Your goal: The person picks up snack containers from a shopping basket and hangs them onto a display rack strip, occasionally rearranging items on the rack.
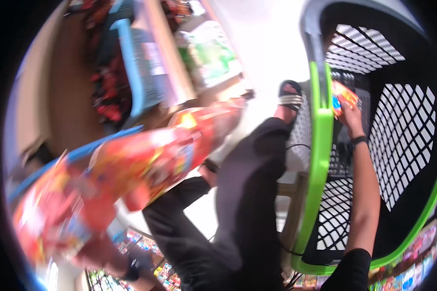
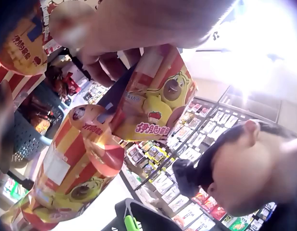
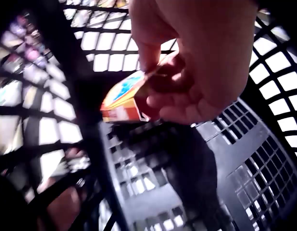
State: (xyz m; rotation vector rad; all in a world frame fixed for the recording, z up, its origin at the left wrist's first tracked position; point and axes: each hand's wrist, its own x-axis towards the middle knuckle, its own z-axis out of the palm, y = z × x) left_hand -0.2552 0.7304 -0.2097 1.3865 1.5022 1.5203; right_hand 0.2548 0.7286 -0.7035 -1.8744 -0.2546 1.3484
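My left hand (image 1: 99, 254) grips a bunch of red-and-yellow striped snack packs (image 1: 150, 157), blurred in the head view and stretching from lower left toward the middle. The left wrist view shows a cartoon bear on one pack (image 2: 163, 96), close below the left hand's curled fingers (image 2: 110, 65). Deep inside a black shopping basket (image 1: 320, 169) with a bright green rim, my right hand (image 1: 349, 116) pinches a small orange-and-yellow pack (image 3: 124, 98) with a blue patch. The right wrist view has this pack just over the basket's slotted floor (image 3: 153, 202); its far end is hidden by the fingers.
Cardboard boxes (image 1: 65, 92) and a blue basket (image 1: 131, 72) of dark red packages stand at upper left. The person's legs (image 1: 250, 189) are between them and the black basket. Shelves of packaged goods (image 2: 187, 149) line the room behind.
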